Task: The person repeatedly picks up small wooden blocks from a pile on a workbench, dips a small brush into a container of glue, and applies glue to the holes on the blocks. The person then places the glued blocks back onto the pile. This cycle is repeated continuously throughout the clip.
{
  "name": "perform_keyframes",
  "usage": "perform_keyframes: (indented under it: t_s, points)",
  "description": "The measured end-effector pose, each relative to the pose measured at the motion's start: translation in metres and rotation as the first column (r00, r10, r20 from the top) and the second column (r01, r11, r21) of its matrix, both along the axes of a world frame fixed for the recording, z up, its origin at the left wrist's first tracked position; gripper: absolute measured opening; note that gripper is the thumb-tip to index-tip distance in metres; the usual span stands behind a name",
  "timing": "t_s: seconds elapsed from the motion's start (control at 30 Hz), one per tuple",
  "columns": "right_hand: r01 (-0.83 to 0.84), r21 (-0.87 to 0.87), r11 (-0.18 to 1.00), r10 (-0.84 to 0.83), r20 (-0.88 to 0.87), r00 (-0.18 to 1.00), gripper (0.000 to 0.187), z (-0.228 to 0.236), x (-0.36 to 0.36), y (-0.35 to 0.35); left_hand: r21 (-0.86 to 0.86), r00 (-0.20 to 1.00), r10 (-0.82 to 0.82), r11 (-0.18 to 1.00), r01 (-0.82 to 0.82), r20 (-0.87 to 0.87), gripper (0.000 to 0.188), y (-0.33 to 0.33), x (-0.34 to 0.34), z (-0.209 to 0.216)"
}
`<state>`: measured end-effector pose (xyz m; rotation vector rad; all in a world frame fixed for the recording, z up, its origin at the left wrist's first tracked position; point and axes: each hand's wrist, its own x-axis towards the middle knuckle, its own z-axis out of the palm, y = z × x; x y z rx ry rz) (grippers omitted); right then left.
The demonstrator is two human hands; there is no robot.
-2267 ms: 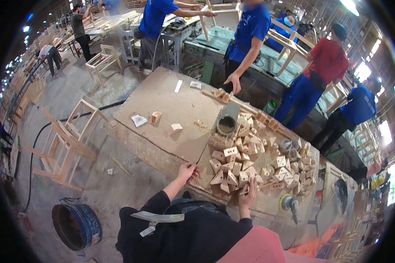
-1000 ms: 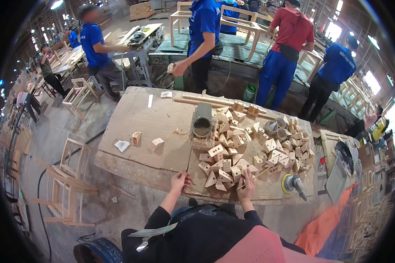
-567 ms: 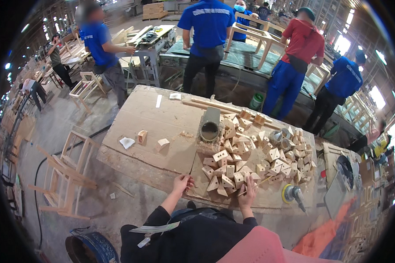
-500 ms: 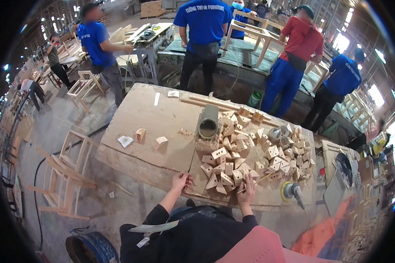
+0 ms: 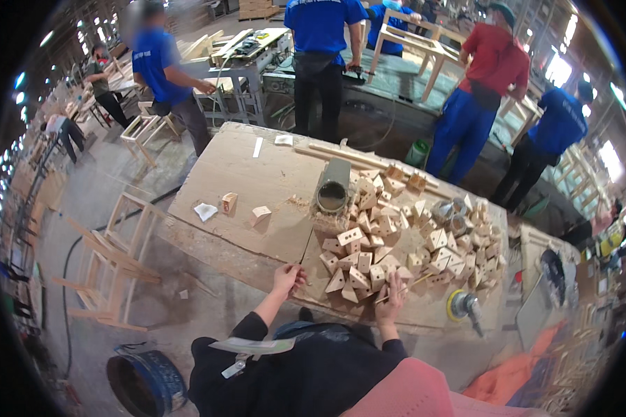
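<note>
My left hand is closed in a pinch at the near edge of the worktable. A thin dark line meets its fingertips; whether this is a held tool or a seam in the tabletop is unclear. At the front of a heap of drilled wooden corner blocks, my right hand has a thin wooden stick lying across it, with the thumb side toward the blocks. Between the hands and the far edge, a grey tube-like fixture stands on the table.
Two loose blocks and a white scrap lie on the left. A round sander rests on the right. Wooden frames and a blue drum stand on the left floor. Several people work beyond the table.
The view has shifted slightly, so the table sits higher and further right. Both hands keep nearly the same pose. Across the table, a person in blue has an arm lowered at the side.
</note>
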<state>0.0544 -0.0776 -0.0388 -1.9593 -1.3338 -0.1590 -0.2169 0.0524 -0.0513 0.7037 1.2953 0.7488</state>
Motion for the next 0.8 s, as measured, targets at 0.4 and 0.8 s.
perform_keyframes:
  t_s: [0.4, 0.8]
  points:
    - [-0.036, -0.029, 0.999, 0.034, -0.057, 0.998, 0.048, 0.009, 0.002, 0.002, -0.095, 0.997, 0.043, 0.994, -0.048, -0.062, 0.020, 0.004, -0.001, 0.002]
    - [-0.108, -0.097, 0.989, 0.106, -0.023, 0.994, 0.051, 0.010, 0.017, -0.009, 0.013, 0.986, 0.139, 0.990, -0.139, -0.089, 0.018, -0.010, 0.017, 0.009]
